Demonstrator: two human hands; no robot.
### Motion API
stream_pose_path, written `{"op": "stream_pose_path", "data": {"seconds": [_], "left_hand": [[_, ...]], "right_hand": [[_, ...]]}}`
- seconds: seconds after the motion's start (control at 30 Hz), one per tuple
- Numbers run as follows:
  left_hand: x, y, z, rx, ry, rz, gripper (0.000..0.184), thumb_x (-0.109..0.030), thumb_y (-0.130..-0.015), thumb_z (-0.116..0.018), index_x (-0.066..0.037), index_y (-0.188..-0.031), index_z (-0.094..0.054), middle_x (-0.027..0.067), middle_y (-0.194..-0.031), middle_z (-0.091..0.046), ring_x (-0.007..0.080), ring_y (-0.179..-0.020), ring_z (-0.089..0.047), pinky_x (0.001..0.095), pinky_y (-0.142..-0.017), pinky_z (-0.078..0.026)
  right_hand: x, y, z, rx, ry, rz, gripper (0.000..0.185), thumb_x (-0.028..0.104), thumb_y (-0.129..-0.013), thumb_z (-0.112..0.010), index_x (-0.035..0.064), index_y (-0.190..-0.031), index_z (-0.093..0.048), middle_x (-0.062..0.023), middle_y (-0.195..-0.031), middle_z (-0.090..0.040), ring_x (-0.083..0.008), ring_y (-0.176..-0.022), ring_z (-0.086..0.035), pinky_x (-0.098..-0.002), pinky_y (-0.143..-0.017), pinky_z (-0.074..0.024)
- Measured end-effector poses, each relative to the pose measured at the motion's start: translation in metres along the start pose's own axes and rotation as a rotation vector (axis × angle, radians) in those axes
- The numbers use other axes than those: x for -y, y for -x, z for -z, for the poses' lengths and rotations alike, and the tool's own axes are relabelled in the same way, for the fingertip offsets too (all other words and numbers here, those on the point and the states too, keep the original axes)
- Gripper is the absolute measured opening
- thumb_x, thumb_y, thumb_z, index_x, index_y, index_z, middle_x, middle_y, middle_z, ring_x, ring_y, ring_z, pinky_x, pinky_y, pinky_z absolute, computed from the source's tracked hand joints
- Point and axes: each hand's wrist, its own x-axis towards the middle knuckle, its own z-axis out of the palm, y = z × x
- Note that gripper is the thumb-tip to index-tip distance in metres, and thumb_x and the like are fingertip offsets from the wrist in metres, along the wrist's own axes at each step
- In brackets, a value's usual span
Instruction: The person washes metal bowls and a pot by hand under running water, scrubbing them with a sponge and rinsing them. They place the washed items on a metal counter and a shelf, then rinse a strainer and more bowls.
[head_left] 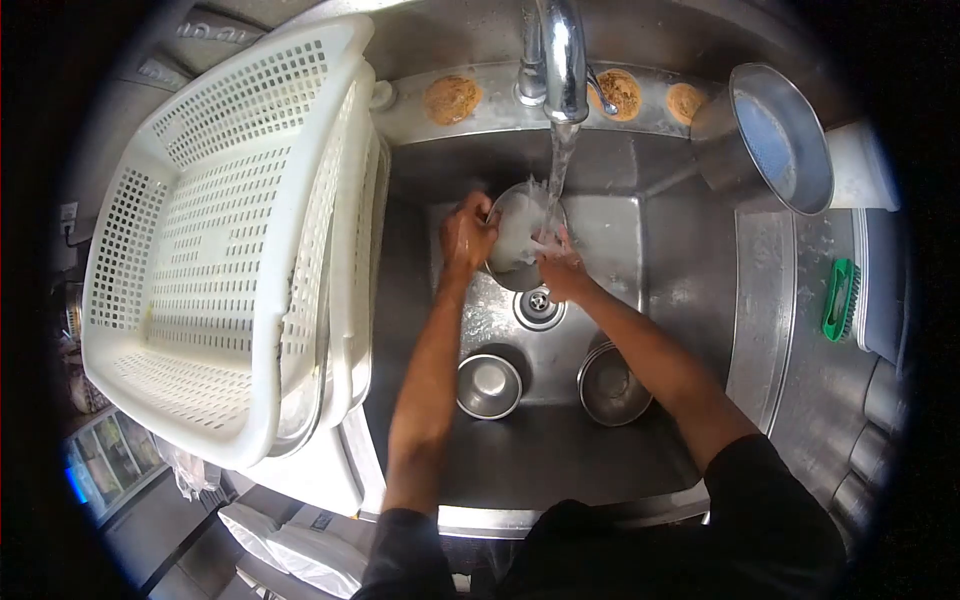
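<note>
A round metal bowl (514, 228) is tilted under the running tap, with water splashing inside it. My left hand (468, 238) grips its left rim, fingers curled over the edge. At the bowl's lower right, my right hand (562, 270) is inside the stream with its fingers bent; something whitish shows at the fingertips, and splashing water hides what it is. Below the hands, a small metal bowl (490, 387) sits on the sink floor at left. Nested metal bowls (612, 385) sit at right, partly behind my right forearm.
The chrome tap (563, 70) pours from above into the steel sink (690, 300); its drain (538, 308) lies below the held bowl. White perforated baskets (215, 250) are stacked on the left. A tall metal container (785, 140) and a green brush (840, 300) are on the right.
</note>
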Motion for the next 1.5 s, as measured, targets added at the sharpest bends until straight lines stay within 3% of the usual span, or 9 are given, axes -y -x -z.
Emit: {"op": "stream_pose_path", "data": {"seconds": [0.13,0.27,0.4,0.43,0.57,0.7,1.03,1.27,1.5], "left_hand": [[0.011,0.078,-0.026,-0.403,-0.010,0.278,0.036,-0.035,-0.090,-0.063,-0.001,-0.083,-0.054,0.0197,-0.066,-0.059,0.0418,-0.062,-0.059,0.0475,-0.057,-0.044],[0.060,0.103,-0.043,-0.397,0.002,0.337,0.035,-0.037,-0.094,-0.057,-0.001,-0.095,-0.055,0.0234,-0.068,-0.060,0.0452,-0.064,-0.059,0.0517,-0.057,-0.043],[0.085,0.120,-0.066,-0.159,-0.112,0.320,0.029,-0.029,-0.095,-0.052,-0.002,-0.105,-0.051,0.0259,-0.066,-0.058,0.0477,-0.067,-0.059,0.0542,-0.058,-0.046],[0.081,0.114,-0.066,-0.120,-0.218,0.379,0.027,-0.023,-0.093,-0.052,-0.001,-0.110,-0.048,0.0269,-0.074,-0.061,0.0484,-0.073,-0.060,0.0540,-0.063,-0.048],[0.097,0.070,-0.059,-0.178,-0.230,0.321,0.027,-0.018,-0.090,-0.054,-0.001,-0.111,-0.047,0.0268,-0.098,-0.061,0.0486,-0.086,-0.060,0.0537,-0.072,-0.048],[0.080,0.065,-0.061,-0.119,-0.252,0.504,0.032,-0.012,-0.086,-0.057,-0.007,-0.116,-0.047,0.0255,-0.100,-0.059,0.0477,-0.090,-0.059,0.0538,-0.076,-0.048],[0.072,0.079,-0.069,-0.482,-0.071,0.111,0.040,-0.002,-0.078,-0.056,-0.009,-0.118,-0.056,0.0241,-0.104,-0.062,0.0432,-0.092,-0.061,0.0507,-0.079,-0.049],[0.032,0.088,-0.034,-0.245,0.118,0.643,0.032,-0.012,-0.078,-0.065,-0.004,-0.109,-0.061,0.0198,-0.093,-0.068,0.0404,-0.090,-0.065,0.0443,-0.080,-0.050],[-0.125,0.026,-0.019,0.385,-0.337,0.316,0.040,-0.038,-0.089,-0.053,-0.010,-0.117,-0.061,0.0224,-0.100,-0.067,0.0384,-0.094,-0.065,0.0434,-0.082,-0.051]], "right_hand": [[0.008,-0.052,0.027,0.702,-0.976,0.032,0.094,0.036,-0.065,-0.077,0.0001,-0.143,-0.036,-0.0211,-0.140,-0.046,-0.0301,-0.133,-0.040,-0.0352,-0.110,-0.0309],[0.054,-0.090,-0.031,0.237,-1.579,0.227,0.065,0.029,-0.074,-0.066,0.0019,-0.131,-0.052,-0.0177,-0.131,-0.054,-0.0295,-0.126,-0.047,-0.0396,-0.101,-0.0394],[0.082,-0.132,-0.028,-0.355,-1.460,-0.602,0.041,0.019,-0.084,-0.054,-0.0016,-0.119,-0.059,-0.0242,-0.115,-0.061,-0.0344,-0.112,-0.056,-0.0409,-0.092,-0.0447],[0.072,-0.131,-0.039,-0.178,-0.777,-0.147,0.036,0.025,-0.085,-0.055,-0.0008,-0.109,-0.063,-0.0248,-0.113,-0.061,-0.0371,-0.110,-0.058,-0.0429,-0.091,-0.0455],[0.051,-0.079,0.009,0.264,-0.707,0.007,0.042,0.032,-0.081,-0.060,0.0009,-0.109,-0.064,-0.0226,-0.118,-0.061,-0.0392,-0.117,-0.054,-0.0559,-0.094,-0.0403],[0.062,-0.093,-0.036,-0.197,-0.528,0.040,0.031,0.032,-0.079,-0.061,0.0074,-0.097,-0.071,-0.0165,-0.112,-0.063,-0.0358,-0.121,-0.050,-0.0550,-0.097,-0.0381],[0.057,-0.090,-0.108,0.337,-0.105,-0.119,0.035,0.030,-0.084,-0.055,0.0049,-0.104,-0.070,-0.0221,-0.122,-0.059,-0.0357,-0.117,-0.052,-0.0459,-0.097,-0.0377],[0.090,-0.045,-0.020,0.042,-1.821,-0.390,0.043,0.031,-0.092,-0.043,0.0012,-0.116,-0.062,-0.0108,-0.110,-0.065,-0.0221,-0.105,-0.057,-0.0381,-0.090,-0.0427],[0.038,0.016,0.046,-0.243,-2.907,-0.275,0.060,0.063,-0.093,-0.039,0.0127,-0.119,-0.057,-0.0054,-0.113,-0.062,-0.0180,-0.105,-0.058,-0.0343,-0.092,-0.0453]]}}
